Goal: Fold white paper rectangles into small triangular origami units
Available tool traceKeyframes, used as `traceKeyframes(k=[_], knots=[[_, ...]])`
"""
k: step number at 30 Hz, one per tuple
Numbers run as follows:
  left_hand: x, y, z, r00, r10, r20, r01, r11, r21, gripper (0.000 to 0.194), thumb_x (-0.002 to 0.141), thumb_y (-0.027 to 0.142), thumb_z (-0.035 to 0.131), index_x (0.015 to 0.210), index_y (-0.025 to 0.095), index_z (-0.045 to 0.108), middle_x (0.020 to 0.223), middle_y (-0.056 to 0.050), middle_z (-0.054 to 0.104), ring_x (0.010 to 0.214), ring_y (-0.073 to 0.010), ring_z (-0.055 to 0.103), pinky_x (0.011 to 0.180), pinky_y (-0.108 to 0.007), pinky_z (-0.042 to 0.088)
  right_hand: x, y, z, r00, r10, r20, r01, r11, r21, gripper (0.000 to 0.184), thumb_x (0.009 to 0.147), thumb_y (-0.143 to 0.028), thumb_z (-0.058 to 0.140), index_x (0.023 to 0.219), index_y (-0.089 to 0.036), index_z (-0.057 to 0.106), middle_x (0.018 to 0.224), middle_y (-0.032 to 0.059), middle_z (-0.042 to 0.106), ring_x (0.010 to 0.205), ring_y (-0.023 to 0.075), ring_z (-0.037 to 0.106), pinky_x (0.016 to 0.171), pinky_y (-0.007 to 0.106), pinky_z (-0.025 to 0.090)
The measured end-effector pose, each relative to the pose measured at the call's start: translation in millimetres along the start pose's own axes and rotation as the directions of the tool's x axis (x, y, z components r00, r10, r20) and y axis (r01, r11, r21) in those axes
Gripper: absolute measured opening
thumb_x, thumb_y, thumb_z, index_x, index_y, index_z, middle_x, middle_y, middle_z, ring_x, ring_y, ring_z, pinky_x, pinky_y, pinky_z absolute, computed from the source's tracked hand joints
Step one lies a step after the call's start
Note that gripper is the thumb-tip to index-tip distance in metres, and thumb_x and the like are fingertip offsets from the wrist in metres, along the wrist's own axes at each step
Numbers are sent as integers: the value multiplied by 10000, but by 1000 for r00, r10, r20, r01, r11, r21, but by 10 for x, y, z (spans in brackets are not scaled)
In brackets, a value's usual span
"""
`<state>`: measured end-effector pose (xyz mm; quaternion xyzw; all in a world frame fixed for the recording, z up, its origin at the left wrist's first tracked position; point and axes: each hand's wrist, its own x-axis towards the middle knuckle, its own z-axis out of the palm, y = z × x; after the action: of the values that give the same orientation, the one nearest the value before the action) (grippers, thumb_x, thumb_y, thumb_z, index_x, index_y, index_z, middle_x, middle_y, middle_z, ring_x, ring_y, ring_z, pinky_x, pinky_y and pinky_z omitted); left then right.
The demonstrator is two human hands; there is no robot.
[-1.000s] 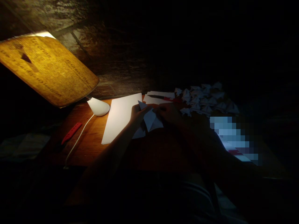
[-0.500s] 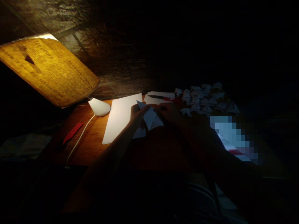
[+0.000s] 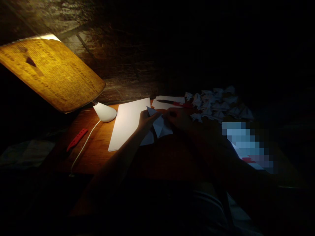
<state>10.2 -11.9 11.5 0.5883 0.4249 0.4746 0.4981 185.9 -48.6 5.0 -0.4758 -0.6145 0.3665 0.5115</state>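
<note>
A partly folded piece of white paper (image 3: 162,127) is held between my two hands above the wooden table. My left hand (image 3: 146,119) grips its left side, and a pointed corner sticks up past the thumb. At the upper right edge of the folded paper, my right hand (image 3: 176,118) is closed with the fingers bent; shadow hides the fingertips. Beneath and left of my left hand lies a stack of white paper sheets (image 3: 129,116). Behind my right hand are smaller white sheets (image 3: 169,98) with a dark-bladed, red-handled tool across them.
At the left a lamp with a yellow printed shade (image 3: 56,75) stands on a white base (image 3: 105,113), its white cord (image 3: 85,144) crossing the table (image 3: 98,157). Nearby lies a red cutter (image 3: 77,139). Several folded paper pieces (image 3: 216,105) cluster at back right, near a bright pixelated screen (image 3: 243,141).
Both hands and the folded paper sit very slightly further right in view. The grip on the paper looks the same.
</note>
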Motion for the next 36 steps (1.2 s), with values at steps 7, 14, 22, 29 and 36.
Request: traceKeyframes(k=[7, 14, 22, 29, 36], knots=[[-7, 4, 4, 996, -70, 48, 74, 994, -75, 273, 642, 268, 935, 676, 131, 701, 623, -47, 677, 590, -162, 659, 542, -244, 517, -1, -22, -21, 1000, 24, 4, -24, 1000, -3, 342, 837, -481, 742, 676, -207, 617, 682, 11, 640, 676, 165, 556, 654, 313, 433], [42, -7, 40, 994, -108, -22, 99, 961, -257, 289, 610, 272, 928, 649, 149, 670, 602, -8, 644, 536, -112, 590, 514, -222, 456, 2, -52, 4, 997, 76, -24, -74, 995, 66, 320, 821, -464, 759, 687, -209, 618, 733, 30, 673, 731, 181, 583, 666, 316, 442], [149, 5, -48, 986, -87, -144, 22, 915, -402, 349, 685, 259, 882, 586, 178, 557, 615, 35, 572, 551, -67, 541, 537, -194, 429, 17, -17, 30, 994, 104, -34, -101, 991, 87, 299, 799, -427, 755, 673, -215, 586, 661, 1, 619, 657, 158, 540, 627, 308, 419], [124, 43, -31, 979, -118, -168, 34, 899, -437, 355, 680, 205, 800, 602, 191, 453, 618, 43, 522, 540, -72, 486, 501, -186, 382, 1, -20, 47, 992, 125, -1, -124, 986, 109, 318, 785, -437, 747, 653, -214, 562, 664, -9, 606, 659, 152, 543, 635, 301, 433], [113, 69, -27, 980, -88, -178, -2, 891, -454, 358, 667, 192, 784, 629, 197, 428, 663, 32, 508, 578, -80, 507, 515, -182, 409, 6, 4, 46, 990, 139, -8, -138, 988, 76, 259, 805, -394, 733, 674, -214, 601, 678, 5, 630, 678, 166, 560, 628, 297, 434]])
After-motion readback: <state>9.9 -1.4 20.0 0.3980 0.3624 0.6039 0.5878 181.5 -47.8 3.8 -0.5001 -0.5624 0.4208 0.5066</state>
